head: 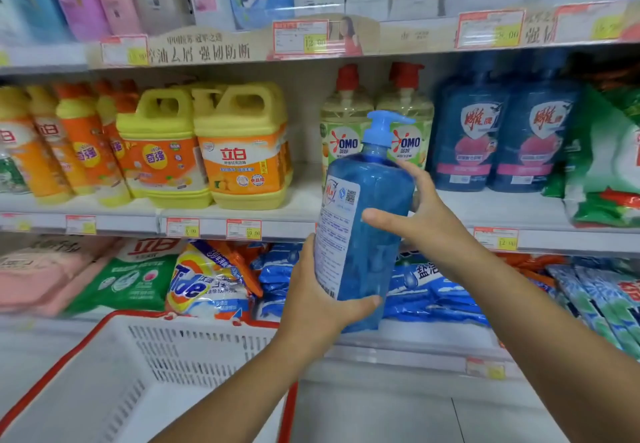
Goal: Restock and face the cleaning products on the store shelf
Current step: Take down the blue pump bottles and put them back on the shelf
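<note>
Blue pump bottle (372, 266), left grip (313, 304) round base, right grip (426, 221) mid-body

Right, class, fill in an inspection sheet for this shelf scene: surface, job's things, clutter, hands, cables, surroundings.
Surface: middle shelf, bare gap between yellow jugs and OMO bottles.
Job's things: blue pump bottle, held before the shelf, back label facing camera.
Clutter: nothing seen.
Grippers: left hand grips the bottle's base; right hand holds its upper side.
Cables: nothing seen.
Surroundings: white basket, red-rimmed, below; detergent bags on lower shelf.
</note>
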`<state>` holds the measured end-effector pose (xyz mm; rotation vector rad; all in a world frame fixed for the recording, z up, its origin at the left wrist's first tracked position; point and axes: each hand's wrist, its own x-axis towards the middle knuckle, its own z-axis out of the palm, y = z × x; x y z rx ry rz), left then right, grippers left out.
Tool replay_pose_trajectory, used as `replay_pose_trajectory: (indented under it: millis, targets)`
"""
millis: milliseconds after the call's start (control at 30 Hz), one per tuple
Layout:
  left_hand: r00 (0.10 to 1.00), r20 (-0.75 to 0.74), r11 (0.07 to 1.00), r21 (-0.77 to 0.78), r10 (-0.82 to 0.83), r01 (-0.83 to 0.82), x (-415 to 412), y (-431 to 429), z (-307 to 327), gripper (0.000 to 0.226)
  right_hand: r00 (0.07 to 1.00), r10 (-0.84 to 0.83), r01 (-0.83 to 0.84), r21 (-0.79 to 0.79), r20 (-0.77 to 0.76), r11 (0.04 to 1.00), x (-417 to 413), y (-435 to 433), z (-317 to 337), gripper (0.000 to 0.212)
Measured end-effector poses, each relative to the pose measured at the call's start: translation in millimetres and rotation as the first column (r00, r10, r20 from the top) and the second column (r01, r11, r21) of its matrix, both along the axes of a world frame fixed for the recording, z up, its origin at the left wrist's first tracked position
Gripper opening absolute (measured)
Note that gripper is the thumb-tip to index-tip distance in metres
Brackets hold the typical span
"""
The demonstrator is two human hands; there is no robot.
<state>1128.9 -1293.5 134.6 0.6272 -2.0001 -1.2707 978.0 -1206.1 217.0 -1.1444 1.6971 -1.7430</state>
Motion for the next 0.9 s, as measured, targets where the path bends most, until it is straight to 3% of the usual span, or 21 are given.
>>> replay_pose_trajectory:
  millis: [133,200,267,333,433,533,633,700,800,900]
  targets:
    - [0.99,-0.012,0.971,-0.191,0.141,-0.14,-10.0,14.2,9.7,0.111,0.994,-0.11,0.11,-0.152,0.008,0.982,5.4,1.2,3.7,0.087]
    - [0.995,0.045,0.986,-0.146,0.083,-0.076,-7.8,9.6,18.7,0.114,0.994,-0.11,0.109,-0.203,0.003,0.973,0.7,3.8,4.6,0.072]
    - [0.987,0.156,0.999,-0.027,-0.032,0.037,-2.2,-5.1,26.9,0.107,0.998,-0.065,0.068,-0.227,0.021,0.971,-6.9,7.0,5.6,0.071]
    - [0.953,0.228,0.976,0.136,-0.198,0.17,3.5,-21.8,27.9,0.089,0.998,0.007,0.008,-0.235,0.065,0.972,-13.9,10.1,6.0,0.075]
    - [0.922,0.134,0.893,0.331,-0.363,0.303,7.1,-27.6,21.4,0.074,0.984,0.122,-0.095,-0.199,0.126,0.975,-20.1,12.9,5.0,0.078]
    - [0.969,0.029,0.923,0.313,-0.245,0.224,1.8,-19.3,16.8,0.07,0.986,0.12,-0.103,-0.141,0.117,0.985,-22.9,13.2,5.0,0.082]
    - [0.997,-0.01,0.975,0.209,-0.075,0.076,-8.1,-5.2,13.4,0.092,0.999,-0.029,0.027,-0.072,-0.032,0.997,-25.6,13.8,5.5,0.105]
    - [0.999,0.004,0.991,0.128,-0.039,0.038,-11.9,1.2,12.8,0.099,0.998,-0.054,0.05,-0.097,-0.032,0.994,-28.3,16.0,6.3,0.106]
    - [0.981,0.113,0.985,0.081,-0.16,0.151,-8.0,-4.2,21.8,0.093,0.999,-0.027,0.03,-0.133,0.028,0.991,-39.3,23.5,6.9,0.106]
    - [0.94,0.148,0.947,0.138,-0.309,0.29,-2.7,-13.3,28.0,0.078,0.996,0.069,-0.063,-0.114,0.049,0.991,-44.3,28.7,6.7,0.118]
